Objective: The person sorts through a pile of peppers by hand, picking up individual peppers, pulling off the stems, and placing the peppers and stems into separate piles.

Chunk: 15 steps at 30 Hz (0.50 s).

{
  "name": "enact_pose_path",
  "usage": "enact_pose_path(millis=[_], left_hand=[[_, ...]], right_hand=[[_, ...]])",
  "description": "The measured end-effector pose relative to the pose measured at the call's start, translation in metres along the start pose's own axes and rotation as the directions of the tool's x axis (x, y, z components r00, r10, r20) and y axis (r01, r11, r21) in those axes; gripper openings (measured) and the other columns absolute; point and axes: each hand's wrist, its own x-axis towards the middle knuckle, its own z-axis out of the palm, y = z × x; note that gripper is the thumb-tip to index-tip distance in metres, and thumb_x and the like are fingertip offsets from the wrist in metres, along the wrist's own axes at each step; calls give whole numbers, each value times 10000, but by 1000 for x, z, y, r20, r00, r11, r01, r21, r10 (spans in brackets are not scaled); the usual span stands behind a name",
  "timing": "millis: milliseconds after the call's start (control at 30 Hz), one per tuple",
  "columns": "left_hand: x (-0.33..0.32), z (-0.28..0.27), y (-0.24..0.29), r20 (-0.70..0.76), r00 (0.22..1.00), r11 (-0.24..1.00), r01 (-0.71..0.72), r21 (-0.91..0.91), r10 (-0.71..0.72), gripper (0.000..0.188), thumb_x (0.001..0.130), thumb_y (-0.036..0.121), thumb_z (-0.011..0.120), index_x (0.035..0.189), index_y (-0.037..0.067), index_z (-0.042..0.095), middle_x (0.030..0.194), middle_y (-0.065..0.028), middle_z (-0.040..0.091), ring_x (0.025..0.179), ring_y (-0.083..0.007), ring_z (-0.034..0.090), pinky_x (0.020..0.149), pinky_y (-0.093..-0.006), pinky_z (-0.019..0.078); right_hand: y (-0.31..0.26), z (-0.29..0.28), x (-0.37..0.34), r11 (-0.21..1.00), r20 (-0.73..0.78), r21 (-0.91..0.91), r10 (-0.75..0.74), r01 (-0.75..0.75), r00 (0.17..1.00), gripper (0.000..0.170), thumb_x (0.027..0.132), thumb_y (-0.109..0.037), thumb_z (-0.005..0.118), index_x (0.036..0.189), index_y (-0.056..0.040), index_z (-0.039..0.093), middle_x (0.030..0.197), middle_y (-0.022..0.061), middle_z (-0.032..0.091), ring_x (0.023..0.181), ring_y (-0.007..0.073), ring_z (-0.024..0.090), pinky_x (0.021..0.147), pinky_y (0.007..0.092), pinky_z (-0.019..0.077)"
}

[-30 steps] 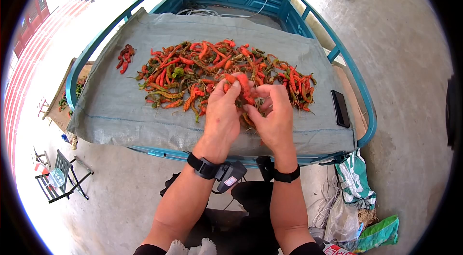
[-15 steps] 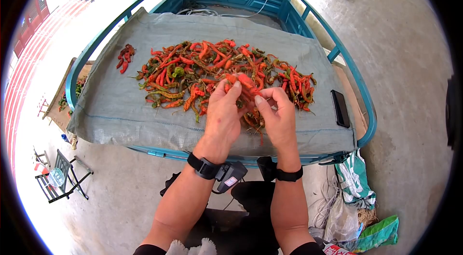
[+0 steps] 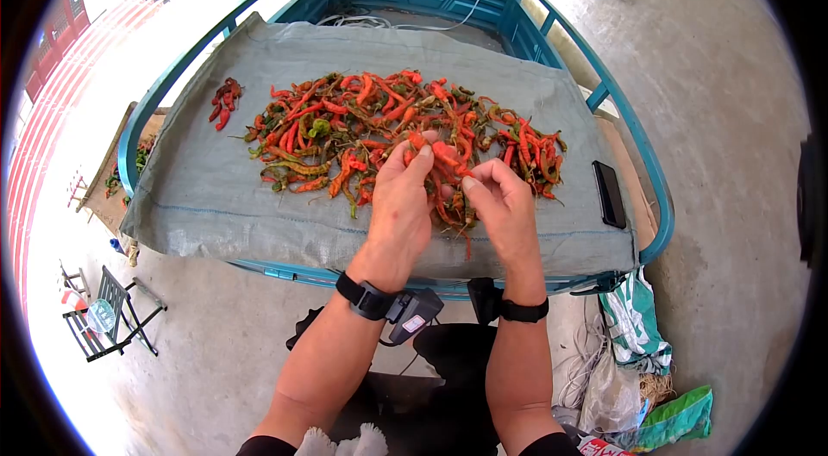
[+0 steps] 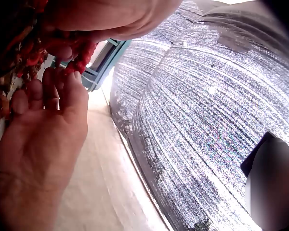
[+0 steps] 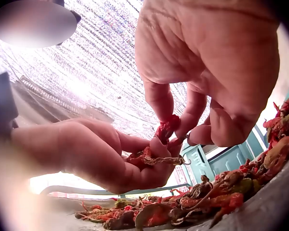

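Observation:
My left hand [image 3: 398, 210] grips red chili peppers [image 3: 444, 154] above the near side of a chili pile [image 3: 302, 133]. With thumb and forefinger, my right hand [image 3: 509, 210] pinches the right-hand end of one of these chilies. In the right wrist view, the left hand [image 5: 91, 154] cradles wrinkled red chilies, and a dry, twisted stem [image 5: 166, 161] sticks out from its fingers. The right hand's [image 5: 207, 67] fingertips come down onto a red chili [image 5: 168, 126] there. In the left wrist view, the left hand [image 4: 115, 19] partly hides the held chilies.
A grey woven sheet [image 3: 207, 197] lies over the blue-green cart bed, edged by a rail [image 3: 660, 189]. A small dark red chili heap [image 3: 225, 103] lies far left, a phone [image 3: 608, 194] at right. Sacks [image 3: 638, 318] and a folding stool [image 3: 112, 314] stand on the ground.
My right hand has shifted a little right and toward me, its fingers closing from a looser pose into a pinch on the chili's end. The left hand stays nearly in place.

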Motion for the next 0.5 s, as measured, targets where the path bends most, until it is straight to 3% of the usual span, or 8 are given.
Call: enact_pose_path(millis=[300,400,500], left_hand=[[5,-3,-6,57,998,1000,0,-7,1,258,1119,152,574,1359,81,635,1222,-100,745,1129,-196,686,864,-373,547],[4,-4,-8,80,997,1000,-4,3,4,255,1120,152,571,1353,69,634,1222,-97,744,1102,-187,687,860,-353,545],[3,-3,-7,96,995,998,12,57,-17,261,1125,160,566,1361,75,633,1205,-77,744,1053,-164,681,846,-332,538]], right_hand=[[1,-2,-2,993,58,-64,-94,97,994,155,945,-81,803,1020,-16,684,916,10,690,794,72,621,725,262,524],[-3,-7,-2,997,66,74,-15,10,998,172,958,-104,811,1029,-10,685,924,11,705,802,67,630,727,257,523],[-5,-6,0,998,-50,67,1,3,999,180,970,-114,807,1033,-1,682,895,4,713,799,62,635,718,242,514]])
